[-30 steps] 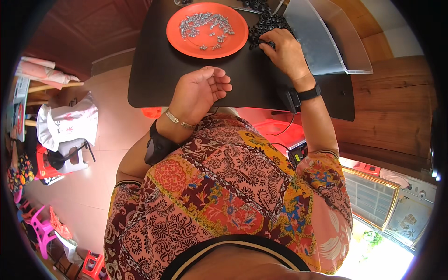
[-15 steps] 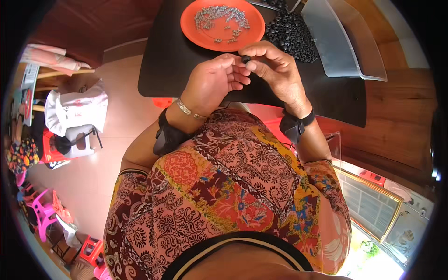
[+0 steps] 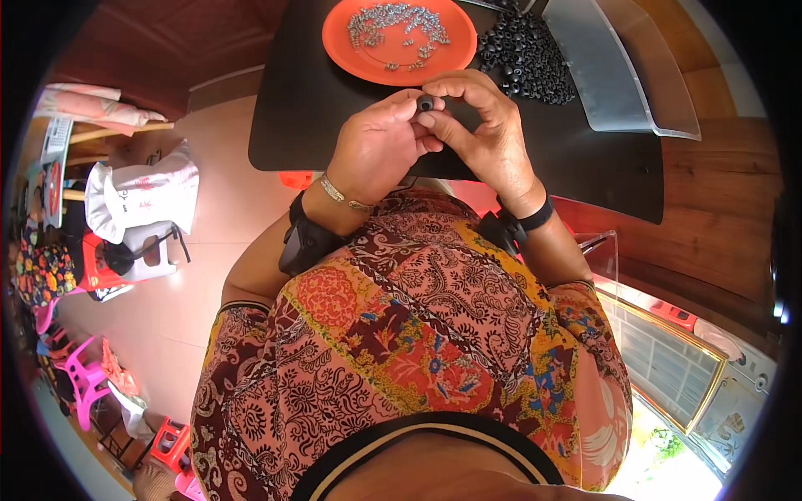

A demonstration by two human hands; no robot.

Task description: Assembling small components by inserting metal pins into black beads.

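Note:
A small round black plastic piece point(image 3: 425, 103) with a hole in it is pinched between my two hands, over the near part of the black table. My left hand point(image 3: 376, 149) has its thumb and index fingertip on the piece's left side, the other fingers curled below. From the right, my right hand point(image 3: 494, 142) closes its thumb and index finger on the same piece. Just beyond my fingers is an orange plate point(image 3: 355, 63) with many small silver metal springs point(image 3: 376, 25). A heap of black plastic pieces point(image 3: 526, 63) lies right of the plate.
The black table point(image 3: 292, 125) has a rounded near-left corner. A translucent plastic bin point(image 3: 606, 71) lies on its right side, beside a wooden panel point(image 3: 718, 175). On the floor at left are a white bag point(image 3: 146, 196), a pink chair point(image 3: 83, 376) and a red stool point(image 3: 170, 442).
The black piece has turned so that its hole shows, and it has shifted slightly left and up. Both hands have moved a little with it.

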